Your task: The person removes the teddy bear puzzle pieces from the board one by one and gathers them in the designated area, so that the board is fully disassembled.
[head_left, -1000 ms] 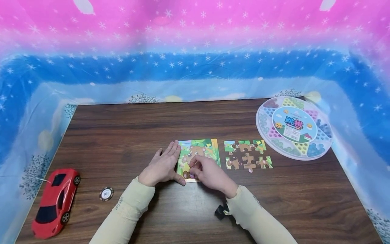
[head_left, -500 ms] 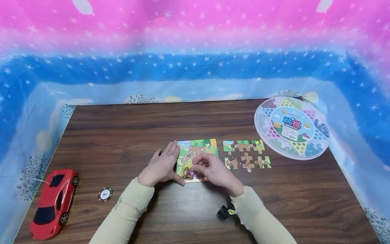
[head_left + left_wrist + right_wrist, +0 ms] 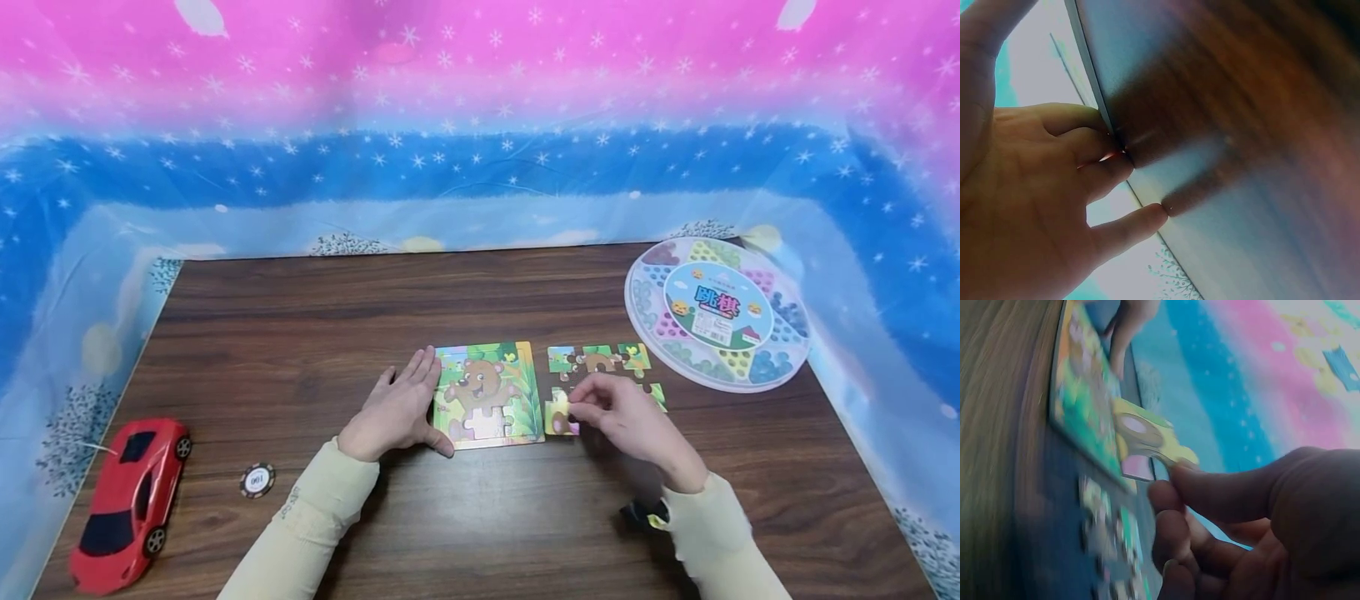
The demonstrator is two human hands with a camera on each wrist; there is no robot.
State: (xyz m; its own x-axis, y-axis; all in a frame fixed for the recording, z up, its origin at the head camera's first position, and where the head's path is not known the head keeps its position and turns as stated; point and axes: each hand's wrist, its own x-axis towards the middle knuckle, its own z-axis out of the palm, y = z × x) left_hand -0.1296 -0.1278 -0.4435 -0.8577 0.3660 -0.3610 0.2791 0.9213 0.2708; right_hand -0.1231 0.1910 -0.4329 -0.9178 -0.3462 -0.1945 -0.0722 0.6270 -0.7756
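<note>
A bear jigsaw board (image 3: 487, 387) lies at the middle of the dark wooden table (image 3: 360, 300), with a pale gap in its lower middle. My left hand (image 3: 401, 406) lies flat against the board's left edge, fingers straight; in the left wrist view its fingertips (image 3: 1147, 215) touch the table. My right hand (image 3: 592, 410) is just right of the board and pinches a yellow and purple puzzle piece (image 3: 559, 415). In the right wrist view this puzzle piece (image 3: 1147, 440) sits between thumb and forefinger, held off the table beside the board (image 3: 1079, 406). Several loose pieces (image 3: 600, 360) lie behind the right hand.
A round clear game box (image 3: 716, 312) sits at the back right. A red toy car (image 3: 123, 504) and a poker chip (image 3: 257, 480) lie at the front left. A small black object (image 3: 643, 513) shows under my right wrist. Starry plastic sheeting (image 3: 480, 167) walls the table.
My right hand has left the board's lower middle and moved right with a piece pinched in it, leaving a pale gap there. The left hand has stayed put.
</note>
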